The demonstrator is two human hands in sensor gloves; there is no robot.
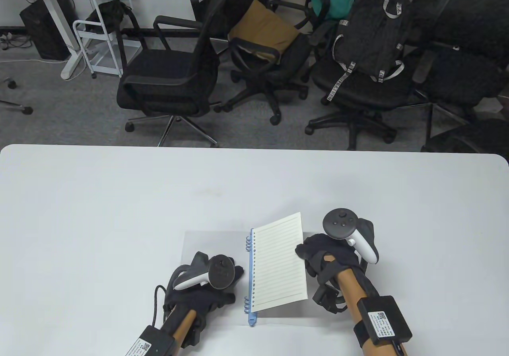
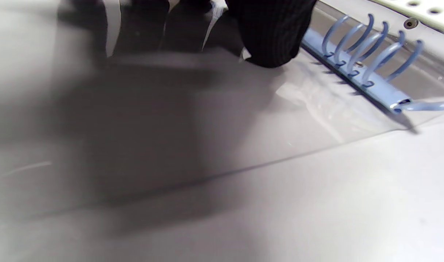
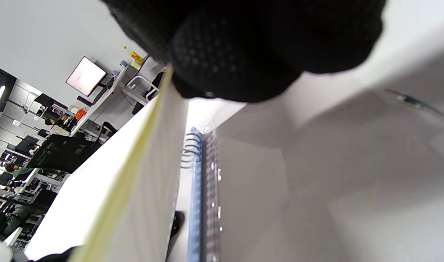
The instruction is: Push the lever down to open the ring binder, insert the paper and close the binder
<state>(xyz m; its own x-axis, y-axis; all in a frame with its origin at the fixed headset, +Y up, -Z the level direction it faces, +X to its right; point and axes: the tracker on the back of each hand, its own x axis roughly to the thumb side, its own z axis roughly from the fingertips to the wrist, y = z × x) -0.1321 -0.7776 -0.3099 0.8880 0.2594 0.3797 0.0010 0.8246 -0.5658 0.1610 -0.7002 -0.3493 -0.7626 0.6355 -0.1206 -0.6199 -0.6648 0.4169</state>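
Observation:
The ring binder lies open on the white table, and its clear left cover (image 1: 199, 244) is flat. Its blue ring spine (image 1: 250, 276) runs front to back. In the left wrist view the blue rings (image 2: 360, 47) curve up with free ends, and the lever (image 2: 425, 106) sticks out at the near end. A stack of lined paper (image 1: 278, 260) is tilted, its left edge at the spine and its right side raised. My right hand (image 1: 304, 252) grips that right edge. My left hand (image 1: 230, 280) rests on the left cover beside the spine, a fingertip (image 2: 269, 36) pressing it.
The binder sits near the table's front edge (image 1: 254, 352). Bare white table (image 1: 119, 197) spreads to the left, right and far side. Several black office chairs (image 1: 171, 78) stand on the floor beyond the table's far edge.

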